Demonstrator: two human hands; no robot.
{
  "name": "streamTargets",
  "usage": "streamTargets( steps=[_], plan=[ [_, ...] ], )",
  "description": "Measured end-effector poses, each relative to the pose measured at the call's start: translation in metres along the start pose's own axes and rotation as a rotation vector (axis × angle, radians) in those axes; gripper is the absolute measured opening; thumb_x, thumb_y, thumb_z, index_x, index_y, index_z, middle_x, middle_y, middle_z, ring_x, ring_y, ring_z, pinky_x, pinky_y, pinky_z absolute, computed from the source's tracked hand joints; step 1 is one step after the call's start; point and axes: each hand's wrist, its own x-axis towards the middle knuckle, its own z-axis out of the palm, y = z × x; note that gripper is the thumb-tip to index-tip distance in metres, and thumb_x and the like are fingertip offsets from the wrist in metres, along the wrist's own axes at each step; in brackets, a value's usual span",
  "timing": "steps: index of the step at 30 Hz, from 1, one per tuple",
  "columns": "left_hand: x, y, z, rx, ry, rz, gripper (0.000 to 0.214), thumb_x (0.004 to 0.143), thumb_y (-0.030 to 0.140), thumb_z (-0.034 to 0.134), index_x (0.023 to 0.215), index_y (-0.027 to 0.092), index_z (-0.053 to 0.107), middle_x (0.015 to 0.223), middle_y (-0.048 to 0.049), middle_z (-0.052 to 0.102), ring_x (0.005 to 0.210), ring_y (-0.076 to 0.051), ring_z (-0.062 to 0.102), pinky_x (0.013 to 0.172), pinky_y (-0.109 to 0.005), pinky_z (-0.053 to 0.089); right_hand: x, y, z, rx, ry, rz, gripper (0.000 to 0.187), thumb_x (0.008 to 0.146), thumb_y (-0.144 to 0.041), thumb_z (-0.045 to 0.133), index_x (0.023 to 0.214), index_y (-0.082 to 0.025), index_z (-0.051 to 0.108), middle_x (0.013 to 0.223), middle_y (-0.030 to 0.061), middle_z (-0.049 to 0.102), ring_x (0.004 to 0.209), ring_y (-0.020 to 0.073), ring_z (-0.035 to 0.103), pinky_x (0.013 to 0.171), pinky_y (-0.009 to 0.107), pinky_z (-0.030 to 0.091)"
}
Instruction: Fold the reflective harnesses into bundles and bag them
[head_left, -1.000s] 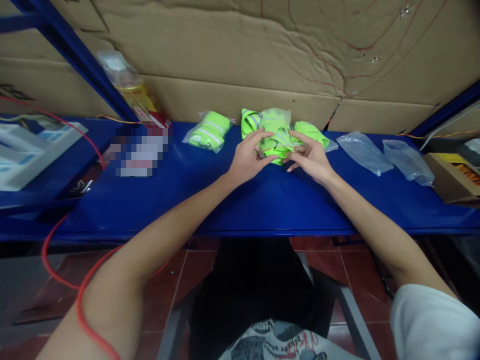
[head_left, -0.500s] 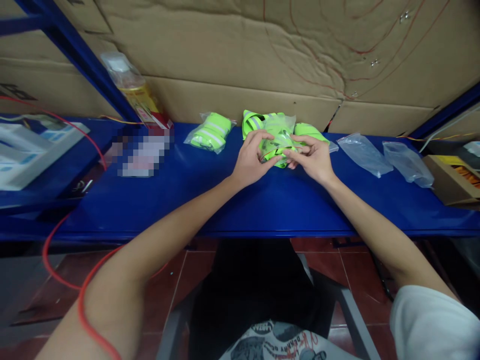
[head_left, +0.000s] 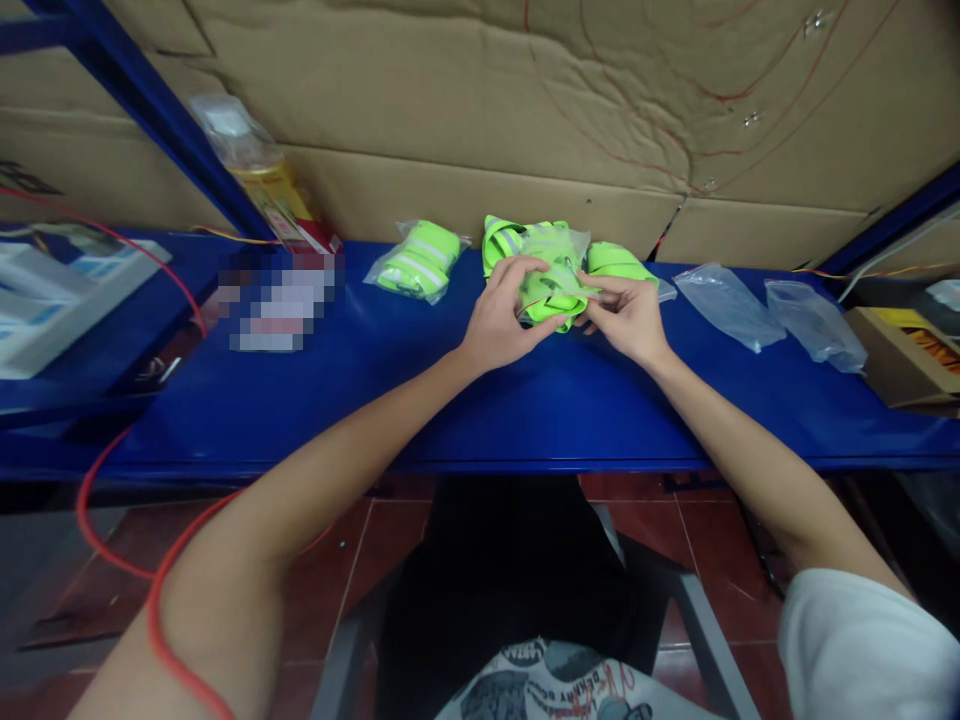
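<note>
Between my hands is a clear plastic bag (head_left: 553, 280) with a bundle of neon-yellow reflective strap partly inside it. My left hand (head_left: 501, 318) curves around the bag's left side, fingers over the top and thumb along the lower edge. At the right side, my right hand (head_left: 628, 315) pinches the bag's edge between thumb and fingers; some fingertips are hidden behind it. Directly behind lies a loose neon strap with silver stripes (head_left: 504, 238), and another yellow bundle (head_left: 616, 262) sits behind my right hand. A bagged strap bundle (head_left: 421, 260) rests to the left.
Two flat plastic bags (head_left: 731, 305) lie on the blue table (head_left: 360, 400) at right, beside an open cardboard box (head_left: 904, 350). A wrapped bottle (head_left: 262, 180) stands back left. A red hose (head_left: 154, 610) loops near my left arm. Cardboard (head_left: 420, 90) backs the table.
My right fingers have shifted slightly to the right along the bag's edge, showing more of the yellow strap. My left hand stays around the bag.
</note>
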Motion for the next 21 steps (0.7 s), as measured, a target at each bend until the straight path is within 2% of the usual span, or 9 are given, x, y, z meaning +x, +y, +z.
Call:
streamTargets(
  steps=[2, 4, 9, 13, 17, 21],
  plan=[
    [0.0, 0.001, 0.0, 0.016, -0.009, 0.012, 0.066, 0.091, 0.064, 0.084, 0.142, 0.028, 0.063, 0.149, -0.013, 0.064, 0.131, -0.031, 0.066, 0.094, -0.04, 0.063, -0.001, -0.002, 0.002, 0.005, 0.011, 0.013, 0.042, 0.078, -0.039, 0.091, 0.117, -0.022, 0.087, 0.076, 0.0035, 0.081, 0.063, 0.0239, 0.077, 0.054, 0.039, 0.067],
    [0.0, -0.001, 0.0, 0.029, -0.004, 0.023, 0.068, 0.091, 0.065, 0.084, 0.144, 0.029, 0.062, 0.149, -0.0126, 0.064, 0.136, -0.032, 0.064, 0.097, -0.041, 0.063, -0.002, -0.005, 0.004, 0.003, 0.015, 0.007, 0.044, 0.078, -0.041, 0.091, 0.119, -0.022, 0.087, 0.078, 0.0041, 0.082, 0.065, 0.0249, 0.078, 0.053, 0.04, 0.067],
    [0.001, -0.012, 0.005, 0.027, 0.061, 0.014, 0.068, 0.089, 0.058, 0.089, 0.142, 0.027, 0.06, 0.142, -0.0121, 0.065, 0.128, -0.03, 0.067, 0.102, -0.042, 0.061, -0.008, -0.011, 0.009, -0.01, -0.025, -0.036, 0.062, 0.079, -0.057, 0.093, 0.131, -0.024, 0.083, 0.095, 0.0063, 0.085, 0.074, 0.0243, 0.078, 0.052, 0.038, 0.067],
    [0.001, -0.014, 0.004, 0.016, 0.086, 0.033, 0.063, 0.088, 0.051, 0.091, 0.138, 0.025, 0.062, 0.137, -0.0117, 0.066, 0.125, -0.029, 0.068, 0.104, -0.042, 0.06, -0.011, -0.015, 0.01, -0.093, -0.014, -0.058, 0.065, 0.084, -0.067, 0.087, 0.13, -0.021, 0.084, 0.09, 0.0063, 0.084, 0.073, 0.024, 0.076, 0.063, 0.044, 0.071],
    [0.001, -0.011, 0.002, 0.037, 0.077, 0.007, 0.06, 0.091, 0.055, 0.088, 0.138, 0.027, 0.063, 0.138, -0.012, 0.066, 0.126, -0.03, 0.067, 0.101, -0.042, 0.062, -0.012, -0.019, 0.009, -0.157, -0.021, -0.098, 0.071, 0.077, -0.063, 0.095, 0.133, -0.022, 0.083, 0.094, 0.0061, 0.085, 0.077, 0.0251, 0.077, 0.073, 0.048, 0.072],
    [0.001, -0.011, 0.003, 0.032, 0.073, 0.01, 0.06, 0.091, 0.053, 0.089, 0.137, 0.025, 0.063, 0.139, -0.0122, 0.066, 0.128, -0.029, 0.067, 0.102, -0.041, 0.061, -0.011, -0.017, 0.01, -0.217, 0.003, -0.13, 0.064, 0.079, -0.056, 0.093, 0.131, -0.019, 0.085, 0.098, 0.0091, 0.085, 0.077, 0.026, 0.078, 0.081, 0.05, 0.072]
  ],
)
